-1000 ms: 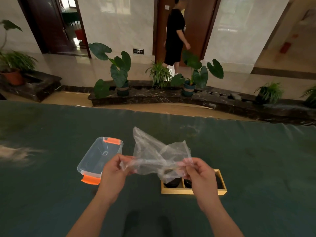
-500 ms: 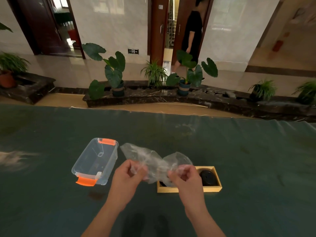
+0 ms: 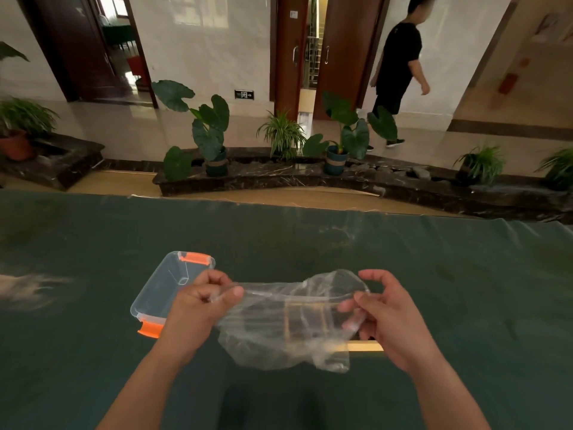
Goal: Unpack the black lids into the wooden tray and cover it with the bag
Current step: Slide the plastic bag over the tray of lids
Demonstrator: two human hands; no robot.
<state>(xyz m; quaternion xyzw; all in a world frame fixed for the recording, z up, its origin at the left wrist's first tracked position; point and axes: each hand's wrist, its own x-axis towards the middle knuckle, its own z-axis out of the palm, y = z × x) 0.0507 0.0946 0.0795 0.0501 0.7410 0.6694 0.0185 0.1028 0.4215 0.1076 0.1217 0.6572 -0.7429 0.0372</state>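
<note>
A clear plastic bag (image 3: 288, 321) is stretched between my two hands above the green table. My left hand (image 3: 201, 308) pinches its left end, and my right hand (image 3: 384, 315) pinches its right end with thumb and fingers. The wooden tray (image 3: 366, 346) lies on the table under the bag; its dividers and dark shapes of black lids (image 3: 305, 321) show dimly through the plastic. Only the tray's front right rim is uncovered in view.
A clear plastic box (image 3: 167, 290) with orange clips sits on the table left of my left hand. The green cloth-covered table (image 3: 465, 305) ends at a far edge; beyond it are potted plants on a stone ledge and a person (image 3: 400, 69) walking.
My hands have moved apart and pulled the crumpled bag flat and wide. The bag now hangs over the tray. The person in the background walked to the right.
</note>
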